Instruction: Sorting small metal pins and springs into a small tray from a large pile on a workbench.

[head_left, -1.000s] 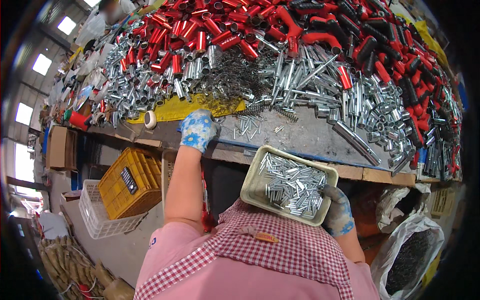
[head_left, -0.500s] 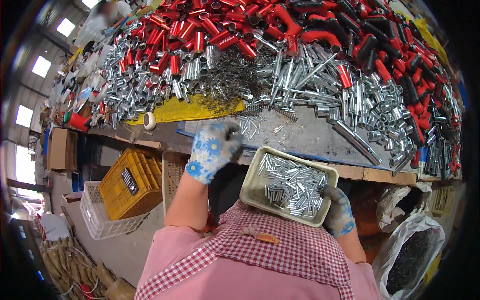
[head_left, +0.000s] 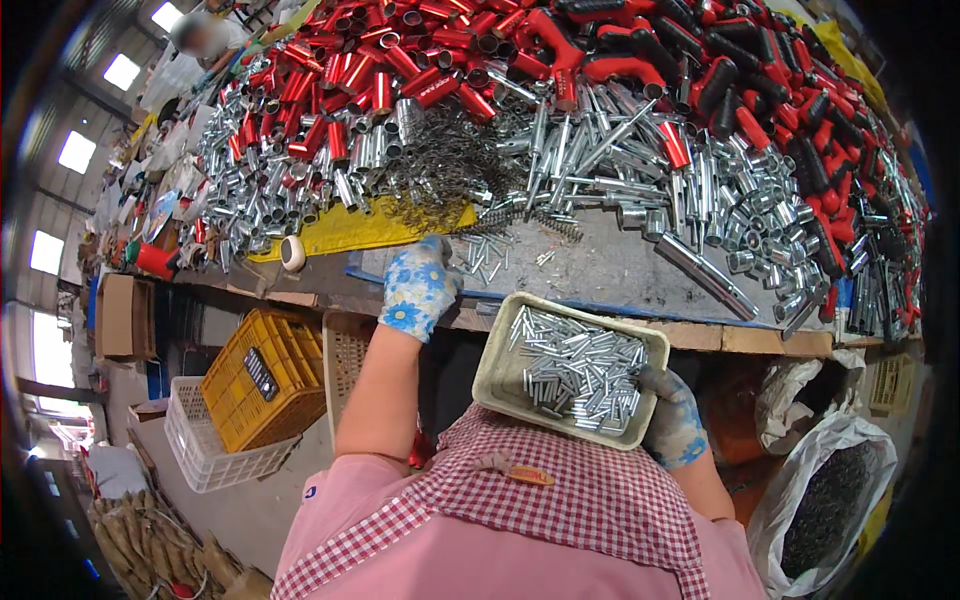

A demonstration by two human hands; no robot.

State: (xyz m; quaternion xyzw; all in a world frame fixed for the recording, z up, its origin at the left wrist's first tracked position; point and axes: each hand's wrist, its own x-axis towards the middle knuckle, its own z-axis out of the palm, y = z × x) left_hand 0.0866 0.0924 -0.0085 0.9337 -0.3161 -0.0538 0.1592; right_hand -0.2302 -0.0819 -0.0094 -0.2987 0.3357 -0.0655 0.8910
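My right hand (head_left: 676,420), in a grey glove with blue flowers, grips the right rim of a shallow off-white tray (head_left: 492,372). The tray rests against my apron, below the bench edge, and many short silver metal pins (head_left: 585,370) lie in it. At the bench's front edge is my left hand (head_left: 418,288), in a matching glove with its back toward me. Its fingers are mostly hidden, so I cannot see whether they hold anything. Just beyond it, a few loose pins (head_left: 488,255) lie on the grey bench top (head_left: 600,262).
Piles of red tubes (head_left: 380,92), red-and-black handles (head_left: 715,95), thin springs (head_left: 450,165) and silver fittings (head_left: 765,215) cover the bench. A white roll (head_left: 292,253) sits beside yellow cloth (head_left: 345,232). Lower left are a yellow crate (head_left: 262,385) and white basket (head_left: 205,460); lower right, a white sack (head_left: 870,480).
My left hand has turned, its fingers passing out of sight, and shifted slightly left along the bench edge. My right hand still holds the tray, which has hardly moved.
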